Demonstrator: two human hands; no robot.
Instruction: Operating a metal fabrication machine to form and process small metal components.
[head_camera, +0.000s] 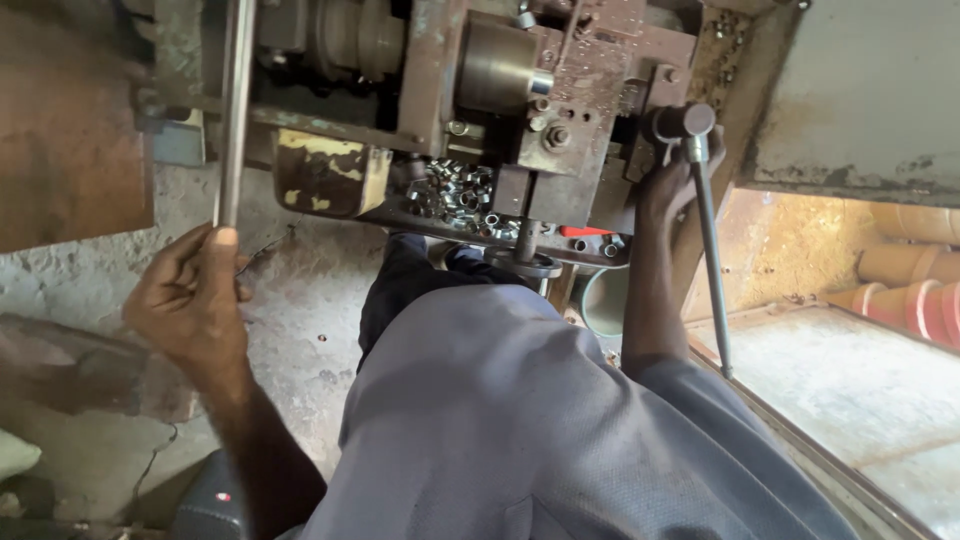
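Observation:
My left hand (190, 300) is closed around a long grey metal bar (235, 110) that rises toward the top of the view beside a rusty, worn metal machine (560, 70). My right hand (668, 185) reaches up to the machine's right side, next to a dark knob with a long thin lever (708, 250) hanging down; its fingers are partly hidden, touching the machine. A tray on the machine holds several small shiny metal nuts (455, 190). My grey shirt fills the lower middle.
A rough concrete floor (300, 300) lies below the machine at left. Orange clay-coloured pipes (915, 290) lie at the right beyond a pale slab (860, 380). A brown rusty panel (60, 120) stands at the upper left. A dark seat edge (215, 500) shows at the bottom.

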